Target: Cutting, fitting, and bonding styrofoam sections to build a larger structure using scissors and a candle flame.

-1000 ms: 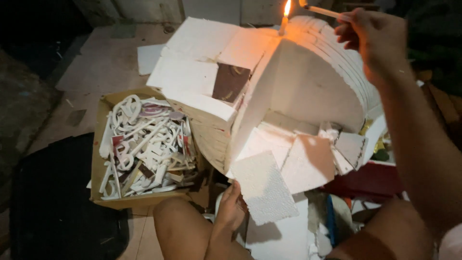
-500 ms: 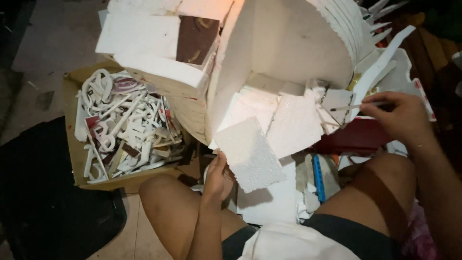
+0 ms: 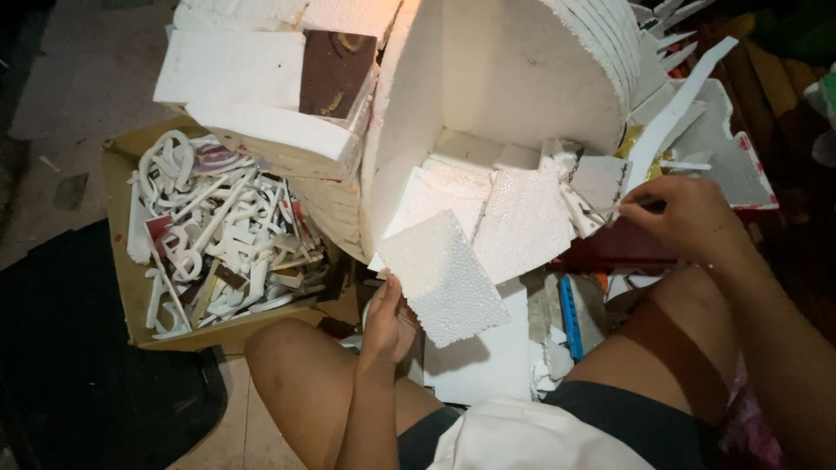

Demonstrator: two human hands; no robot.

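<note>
The left hand (image 3: 389,324) reaches up, fingers pinching the square foam piece (image 3: 442,278) by its lower edge. The right hand (image 3: 684,216), curled narrow, touches the grey foam scrap (image 3: 599,181).

A single head-worn camera is looking steeply down from the seated person's own eye level, facing forward over the lap and knees. It is sitting close: the left hand (image 3: 389,324) and right hand (image 3: 688,216) are filling the lower and right middle, the white foam structure (image 3: 514,78) is running off the top edge, and the cardboard box (image 3: 122,261) is lying at left on the floor (image 3: 78,78).
</note>
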